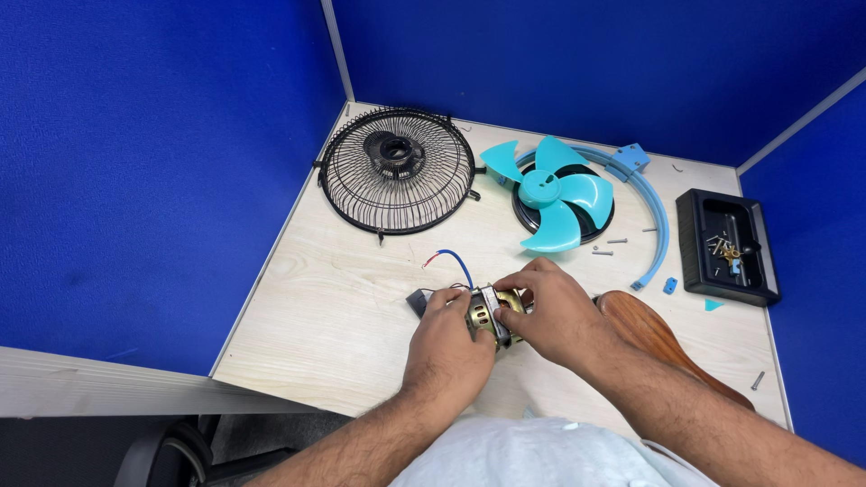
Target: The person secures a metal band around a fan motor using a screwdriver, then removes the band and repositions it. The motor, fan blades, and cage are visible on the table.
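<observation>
1. Both hands are on a small fan motor (492, 314) at the near middle of the counter (334, 307) — brass-coloured casing with a metal band round it.
2. Left hand (448, 338) is curled around the motor's left side, fingers closed on it.
3. Right hand (557, 311) comes over from the right, fingertips pinched onto the top of the motor.
4. Red and blue wires (451, 261) loop out from the motor toward the back, with a little dark block (418, 302) just to the left of it.
5. Further back: a black wire fan guard (397, 171), a teal fan blade (552, 191) and a blue curved rim strip (654, 212).
6. Far right there's a black tray (726, 248) with screws in it — a brown wooden piece (649, 334) lies just beside the right wrist.
</observation>
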